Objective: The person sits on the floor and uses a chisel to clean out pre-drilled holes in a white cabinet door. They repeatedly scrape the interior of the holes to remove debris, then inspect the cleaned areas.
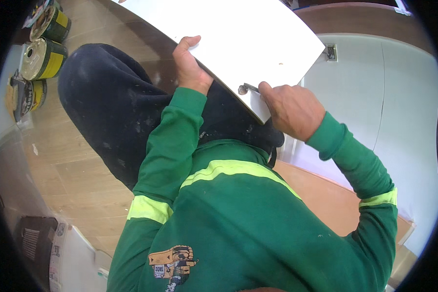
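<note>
A white panel (248, 34) lies tilted across my lap, its near corner pointing toward me. My left hand (191, 67) is closed round its left edge, the thumb on the white face and the other fingers hidden below. Near that close corner is a round recess (242, 90) with a rough, chipped inside. My right hand (294, 108) is wrapped round a slim dark metal tool (251, 87), whose end is at the recess. The hand covers most of the tool, so its exact kind does not show. A small brownish mark (280, 63) is on the panel farther up.
Several round cans with yellow bands, one of them a green-and-yellow can (45, 58), stand at the upper left on the wood-look floor (78, 170). A pale panel (355, 92) with a socket box (331, 52) is on the right. An orange-brown board (316, 192) lies beside me.
</note>
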### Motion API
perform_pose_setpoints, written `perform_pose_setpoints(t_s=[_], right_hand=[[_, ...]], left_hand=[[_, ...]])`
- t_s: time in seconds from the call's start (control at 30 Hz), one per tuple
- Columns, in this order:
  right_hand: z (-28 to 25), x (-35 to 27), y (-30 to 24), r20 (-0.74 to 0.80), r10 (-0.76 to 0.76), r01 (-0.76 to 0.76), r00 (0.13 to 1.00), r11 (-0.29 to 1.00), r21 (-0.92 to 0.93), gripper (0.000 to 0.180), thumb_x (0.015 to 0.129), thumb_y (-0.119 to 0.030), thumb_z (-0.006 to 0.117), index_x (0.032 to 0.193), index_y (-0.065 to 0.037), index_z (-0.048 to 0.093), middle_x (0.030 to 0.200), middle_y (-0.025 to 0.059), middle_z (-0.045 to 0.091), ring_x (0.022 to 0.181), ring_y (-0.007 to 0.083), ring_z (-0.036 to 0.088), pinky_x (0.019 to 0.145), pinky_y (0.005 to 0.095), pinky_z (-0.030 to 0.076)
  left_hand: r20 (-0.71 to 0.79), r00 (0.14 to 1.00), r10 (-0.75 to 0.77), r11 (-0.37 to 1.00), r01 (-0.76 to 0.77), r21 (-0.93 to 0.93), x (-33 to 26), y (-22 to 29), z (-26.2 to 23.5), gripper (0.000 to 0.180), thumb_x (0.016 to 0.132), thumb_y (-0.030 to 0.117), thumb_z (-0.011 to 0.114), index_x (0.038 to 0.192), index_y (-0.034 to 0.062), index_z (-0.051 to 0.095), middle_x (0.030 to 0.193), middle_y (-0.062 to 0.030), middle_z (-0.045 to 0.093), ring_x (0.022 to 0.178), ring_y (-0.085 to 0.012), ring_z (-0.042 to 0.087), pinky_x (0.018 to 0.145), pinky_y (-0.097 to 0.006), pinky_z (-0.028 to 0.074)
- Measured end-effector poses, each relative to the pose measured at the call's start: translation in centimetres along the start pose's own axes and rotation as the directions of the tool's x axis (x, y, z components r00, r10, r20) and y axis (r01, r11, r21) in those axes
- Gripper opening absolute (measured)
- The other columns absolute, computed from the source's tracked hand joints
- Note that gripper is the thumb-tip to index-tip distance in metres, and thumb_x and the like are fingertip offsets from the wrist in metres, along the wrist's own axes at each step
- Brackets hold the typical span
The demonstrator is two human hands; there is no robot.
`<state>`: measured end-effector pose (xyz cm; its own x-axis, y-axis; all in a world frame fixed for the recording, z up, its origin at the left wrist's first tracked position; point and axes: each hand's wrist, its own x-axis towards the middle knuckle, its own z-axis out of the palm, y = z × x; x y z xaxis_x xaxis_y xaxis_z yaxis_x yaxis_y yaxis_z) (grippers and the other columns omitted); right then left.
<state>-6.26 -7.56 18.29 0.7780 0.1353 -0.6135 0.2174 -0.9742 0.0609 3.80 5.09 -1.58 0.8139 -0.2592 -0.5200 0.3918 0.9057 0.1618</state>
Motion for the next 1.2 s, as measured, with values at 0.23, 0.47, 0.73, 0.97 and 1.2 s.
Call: perform_pose_setpoints(t_s=[0.23,0.47,0.73,0.97,1.2], right_hand=[[-0.9,3.5,4.0,0.022,-0.272,0.273,0.962,0.956,-0.107,0.025,0.093,-0.008,0.067,0.117,-0.003,0.066,0.086,0.0227,0.077,0.079,0.0396,0.079,0.072,0.0507,0.064],[-1.5,3.9,3.9,-0.022,-0.303,0.296,0.953,0.943,-0.151,0.024,0.097,-0.011,0.066,0.12,-0.003,0.069,0.088,0.023,0.078,0.082,0.0382,0.08,0.074,0.0487,0.066],[-1.1,0.5,-0.2,0.002,0.055,-0.054,0.999,0.988,0.146,0.02,0.095,-0.012,0.062,0.1,0.007,0.07,0.081,0.0308,0.073,0.078,0.0472,0.076,0.074,0.054,0.063],[-1.2,1.0,-0.3,0.017,0.07,-0.072,0.997,0.976,0.207,0.02,0.101,-0.016,0.061,0.095,0.002,0.068,0.078,0.0284,0.07,0.078,0.049,0.071,0.076,0.0557,0.058],[-2.5,1.7,-0.6,0.096,0.078,-0.087,0.992,0.992,0.094,0.017,0.094,-0.011,0.065,0.101,0.004,0.071,0.083,0.029,0.074,0.08,0.0463,0.076,0.077,0.0543,0.062]], left_hand=[[0.042,0.998,0.05,0.999,-0.051,0.013,0.7,0.5,0.0,0.06,0.091,0.017,0.06,0.143,-0.0103,0.046,0.134,-0.0264,0.058,0.134,-0.042,0.058,0.116,-0.055,0.049],[0.009,0.998,0.055,0.998,-0.055,0.041,0.4,1.2,0.9,0.055,0.088,0.016,0.061,0.137,-0.007,0.053,0.134,-0.0234,0.061,0.128,-0.0402,0.061,0.114,-0.053,0.05],[0.062,0.998,0.031,0.999,-0.033,0.023,0.7,1.1,0.7,0.057,0.09,0.016,0.061,0.14,-0.0099,0.049,0.132,-0.0251,0.06,0.128,-0.041,0.062,0.113,-0.054,0.052],[0.024,1.0,-0.013,1.0,0.014,-0.028,0.6,0.7,1.0,0.057,0.09,0.016,0.063,0.138,-0.0114,0.049,0.13,-0.0256,0.061,0.126,-0.0414,0.064,0.112,-0.054,0.053],[0.047,0.999,0.002,0.999,-0.001,-0.039,0.6,0.9,0.6,0.054,0.091,0.016,0.062,0.137,-0.0102,0.05,0.13,-0.0254,0.061,0.124,-0.0407,0.064,0.111,-0.054,0.053]])
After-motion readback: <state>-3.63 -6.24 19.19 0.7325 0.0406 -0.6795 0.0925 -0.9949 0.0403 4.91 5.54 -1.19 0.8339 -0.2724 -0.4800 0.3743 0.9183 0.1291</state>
